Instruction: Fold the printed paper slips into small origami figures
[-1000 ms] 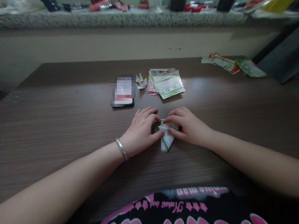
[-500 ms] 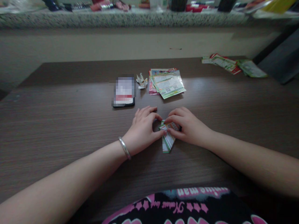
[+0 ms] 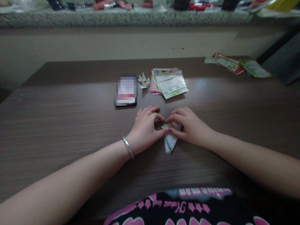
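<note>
Beyond the dark wood-grain table (image 3: 70, 125), a speckled granite ledge (image 3: 140, 19) is running across the back, bearing blurred odds and ends. On the table, near its front middle, a folded printed leaflet (image 3: 171, 142) is lying between the two hands, one narrow strip of it showing past a slanting flap toward the wearer.

The right hand (image 3: 191, 125) is holding the leaflet from its side in a narrow grip, thumb on the printed face and forefinger by the far edge. The left hand (image 3: 148, 126) (the one whose wrist is wearing a silver bangle (image 3: 128, 147)) is also gripping it, thumb and forefinger curving round a small gap and meeting the paper at its left edge. Fingertips are covering the upper part, so the exact fold there is hard to make out.

The step in hand seems to be lining up and pressing a fold; the next move would be calling for matched edges and a firm run of the thumb along the crease.

Farther back, a blurred-out smartphone (image 3: 126, 93), a crumpled paper scrap (image 3: 143, 82) and a stack of printed leaflets (image 3: 172, 83) are lying in a row, and more printed pieces (image 3: 231, 64) are resting at the far right.
</note>
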`<state>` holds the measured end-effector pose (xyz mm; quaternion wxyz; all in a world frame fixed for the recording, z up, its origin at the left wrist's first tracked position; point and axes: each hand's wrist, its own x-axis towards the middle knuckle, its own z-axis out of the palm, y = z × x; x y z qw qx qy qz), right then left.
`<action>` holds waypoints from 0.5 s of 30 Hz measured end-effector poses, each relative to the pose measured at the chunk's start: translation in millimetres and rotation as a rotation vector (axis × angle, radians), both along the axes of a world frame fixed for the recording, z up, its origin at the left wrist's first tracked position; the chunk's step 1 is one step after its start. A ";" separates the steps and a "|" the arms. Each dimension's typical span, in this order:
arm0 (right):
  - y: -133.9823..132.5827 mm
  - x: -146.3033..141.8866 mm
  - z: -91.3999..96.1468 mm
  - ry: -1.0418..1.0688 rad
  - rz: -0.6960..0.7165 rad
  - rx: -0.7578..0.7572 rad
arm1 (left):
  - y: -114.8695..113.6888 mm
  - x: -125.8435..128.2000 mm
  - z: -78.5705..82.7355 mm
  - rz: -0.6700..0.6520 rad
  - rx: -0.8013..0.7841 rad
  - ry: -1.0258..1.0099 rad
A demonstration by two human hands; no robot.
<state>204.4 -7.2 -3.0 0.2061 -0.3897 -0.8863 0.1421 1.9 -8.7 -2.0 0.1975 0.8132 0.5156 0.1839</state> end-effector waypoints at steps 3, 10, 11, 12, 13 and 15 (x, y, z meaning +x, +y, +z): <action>0.6 0.1 -0.7 -0.015 -0.050 0.011 | -0.3 0.0 -0.9 -0.007 0.003 -0.011; 1.3 1.1 -1.3 -0.051 -0.095 -0.007 | -1.9 0.5 1.9 -0.032 0.008 0.009; 1.4 1.0 -1.0 -0.049 -0.093 -0.010 | -2.3 0.6 2.3 -0.035 0.011 0.011; 1.7 1.0 -0.8 -0.044 -0.091 -0.012 | -2.6 0.6 2.6 -0.036 0.015 0.014; 2.2 0.9 -0.7 -0.035 -0.088 -0.013 | -2.9 0.6 2.7 -0.034 0.020 0.015; 3.5 0.8 -0.8 -0.010 -0.072 -0.018 | -3.3 0.4 2.6 -0.037 0.026 0.019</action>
